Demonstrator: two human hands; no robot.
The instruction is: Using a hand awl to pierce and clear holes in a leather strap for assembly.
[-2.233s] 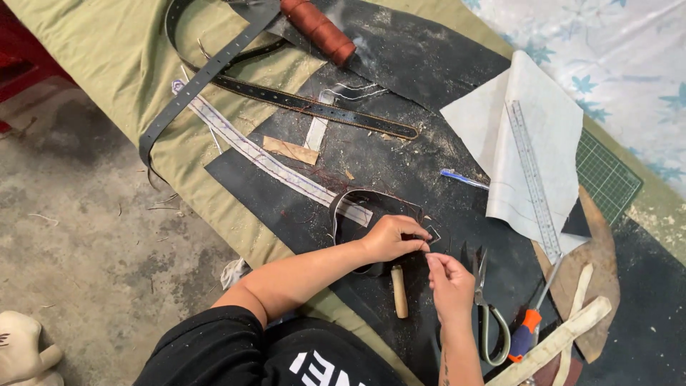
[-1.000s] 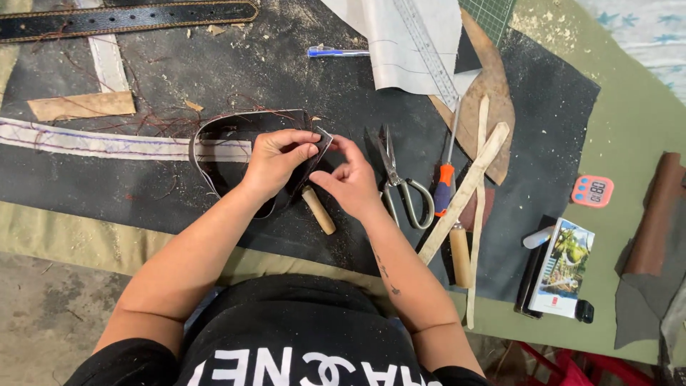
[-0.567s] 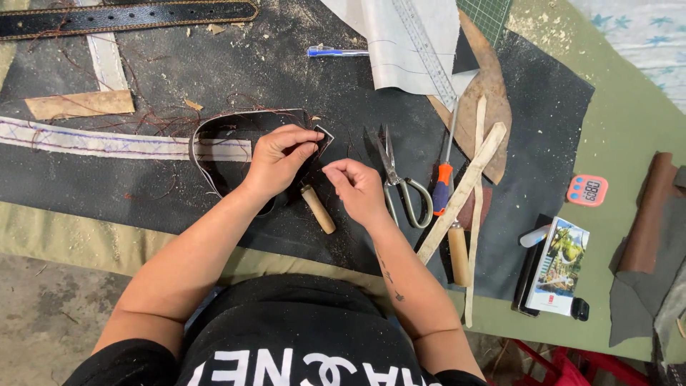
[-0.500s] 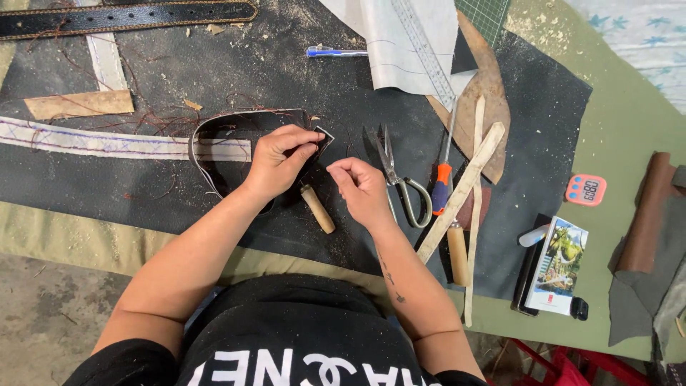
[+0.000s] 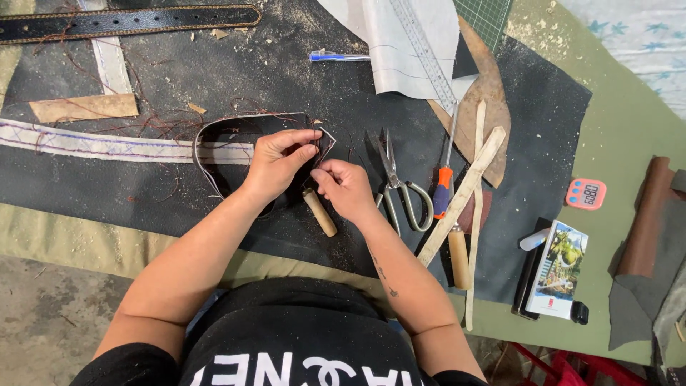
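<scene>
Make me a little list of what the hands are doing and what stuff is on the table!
left hand: pinches the pointed end of a dark leather strap, grip closed on it
right hand: fingertips meet the left hand's at that point; what it holds is hidden
wooden-handled tool: lies just under the hands
scissors: right of the right hand, closed
screwdriver: orange handle, beside the scissors
surface: black mat with scraps and threads
far right: pink timer

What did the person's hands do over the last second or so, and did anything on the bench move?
The right hand drew back a little from the left, then came in again to meet it at the pointed tip of the dark strap. The left hand kept pinching that tip. The wooden-handled tool, scissors and screwdriver stayed where they lay.
</scene>
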